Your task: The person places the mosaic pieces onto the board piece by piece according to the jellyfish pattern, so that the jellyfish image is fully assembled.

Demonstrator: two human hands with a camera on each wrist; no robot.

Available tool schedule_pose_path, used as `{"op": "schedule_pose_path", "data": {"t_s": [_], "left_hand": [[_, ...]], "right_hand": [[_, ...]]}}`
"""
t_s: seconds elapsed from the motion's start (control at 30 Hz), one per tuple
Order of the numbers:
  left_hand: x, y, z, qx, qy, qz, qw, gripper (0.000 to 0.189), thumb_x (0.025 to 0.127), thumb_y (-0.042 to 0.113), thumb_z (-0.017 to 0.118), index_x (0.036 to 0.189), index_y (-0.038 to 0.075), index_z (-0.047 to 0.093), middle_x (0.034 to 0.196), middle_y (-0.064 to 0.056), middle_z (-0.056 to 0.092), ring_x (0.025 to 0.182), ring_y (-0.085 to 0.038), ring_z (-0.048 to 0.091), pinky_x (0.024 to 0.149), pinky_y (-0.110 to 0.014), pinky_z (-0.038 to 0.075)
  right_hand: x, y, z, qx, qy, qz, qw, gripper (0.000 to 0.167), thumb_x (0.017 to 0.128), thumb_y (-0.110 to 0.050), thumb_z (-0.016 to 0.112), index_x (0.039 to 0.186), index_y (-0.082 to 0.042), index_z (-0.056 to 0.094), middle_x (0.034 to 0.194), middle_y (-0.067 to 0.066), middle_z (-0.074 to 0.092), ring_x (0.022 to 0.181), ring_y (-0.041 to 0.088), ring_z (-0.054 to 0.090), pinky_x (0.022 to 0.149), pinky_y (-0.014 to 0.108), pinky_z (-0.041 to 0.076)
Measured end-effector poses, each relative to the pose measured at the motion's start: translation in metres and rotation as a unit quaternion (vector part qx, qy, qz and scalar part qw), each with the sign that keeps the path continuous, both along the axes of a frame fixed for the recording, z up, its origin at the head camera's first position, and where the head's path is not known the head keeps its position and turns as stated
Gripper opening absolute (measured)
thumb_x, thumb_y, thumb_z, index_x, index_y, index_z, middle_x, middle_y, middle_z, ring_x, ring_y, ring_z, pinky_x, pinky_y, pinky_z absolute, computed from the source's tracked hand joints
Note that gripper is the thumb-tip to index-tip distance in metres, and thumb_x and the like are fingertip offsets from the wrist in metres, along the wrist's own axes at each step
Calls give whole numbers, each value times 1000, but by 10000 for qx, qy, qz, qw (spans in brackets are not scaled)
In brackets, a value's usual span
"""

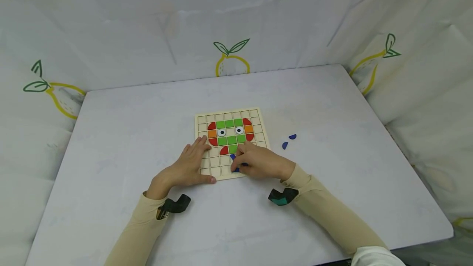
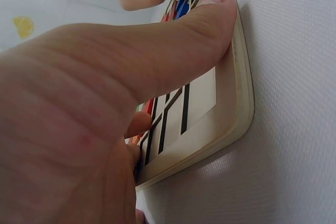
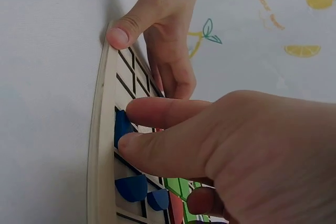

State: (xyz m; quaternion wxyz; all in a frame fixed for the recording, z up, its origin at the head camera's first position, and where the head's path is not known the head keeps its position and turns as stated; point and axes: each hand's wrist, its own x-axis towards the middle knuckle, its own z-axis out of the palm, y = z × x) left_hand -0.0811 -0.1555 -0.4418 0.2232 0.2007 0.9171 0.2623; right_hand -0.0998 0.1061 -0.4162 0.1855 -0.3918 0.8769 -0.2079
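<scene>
A pale wooden grid board (image 1: 216,170) lies on the table, carrying red, green, orange and blue pieces and two eye tiles. My left hand (image 1: 189,163) rests over its near left corner, thumb on the near edge and fingers spread along the left side. Near the board's front edge, my right hand (image 1: 260,160) pinches a blue piece (image 3: 123,127) between thumb and index finger, right at a grid square. Two blue rounded pieces, one larger (image 3: 131,188) and one smaller (image 3: 157,200), sit beside it on the board. The right hand partly covers the board's near right part in the head view.
Two loose blue half-round pieces, one farther (image 1: 292,136) and one nearer (image 1: 285,145), lie to the right of the board. The white table (image 1: 140,118) is bordered at the back and sides by a white curtain (image 1: 148,24) with lemon drawings. Both wrists wear dark straps.
</scene>
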Motion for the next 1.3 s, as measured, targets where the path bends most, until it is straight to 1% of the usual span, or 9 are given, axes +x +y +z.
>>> {"op": "schedule_pose_path", "data": {"t_s": [0.13,0.37,0.57,0.63,0.73,0.87,1.0,1.07,1.3], "left_hand": [[0,0,0,-3,-4,20,10000,98,79,44,85,151,5,31,172,-16,1,160,-35,-2,127,-60,2],[0,0,0,33,3,9,10000,99,78,44,85,151,5,32,172,-17,2,160,-35,-2,127,-61,2],[0,-1,-1,61,38,1,10000,98,79,44,85,151,4,32,171,-18,3,160,-36,-1,127,-62,3],[0,-1,-1,88,38,6,10000,98,79,44,85,151,3,32,171,-19,3,160,-37,-1,127,-62,3],[0,-1,0,72,5,17,10000,99,79,44,85,151,4,31,172,-18,2,160,-35,-2,127,-61,2],[0,-1,1,82,20,14,10000,99,78,43,85,152,3,32,171,-19,3,160,-36,-1,127,-62,3],[0,-1,1,115,31,19,9999,99,78,43,85,151,3,32,171,-19,3,160,-37,0,126,-62,4],[0,0,2,96,-4,28,9999,99,78,43,85,152,4,31,172,-17,2,160,-35,-2,127,-61,2],[1,-1,2,107,49,24,9999,98,78,43,85,151,3,32,171,-19,4,159,-38,1,126,-63,4]], "right_hand": [[0,-1,-3,91,-45,-18,9999,19,93,-10,70,103,-23,80,93,-5,58,92,12,47,73,22,43],[1,-2,-3,165,168,-148,9996,14,92,-16,74,104,-21,79,97,-5,61,93,12,48,75,24,44],[2,-2,-4,127,246,42,9996,21,92,-11,73,107,-24,79,99,-4,60,94,12,49,77,23,46],[2,-2,-3,144,266,66,9995,21,92,-10,73,107,-23,80,99,-4,60,94,12,49,77,24,46],[2,-2,-2,186,311,-5,9993,18,92,-15,75,107,-21,79,100,-4,61,96,12,50,79,24,47],[2,-3,-3,186,364,-87,9991,19,91,-22,77,110,-19,77,103,-3,63,98,12,50,81,25,48],[3,-4,-5,117,494,-126,9986,18,91,-23,77,108,-19,76,104,-4,64,97,12,51,82,26,50],[3,-5,-7,113,537,-170,9984,17,90,-23,77,106,-18,76,104,-4,65,96,12,50,82,26,50],[4,-9,-8,185,518,-290,9981,18,90,-26,78,105,-17,77,102,-5,66,95,12,50,82,26,49]]}}
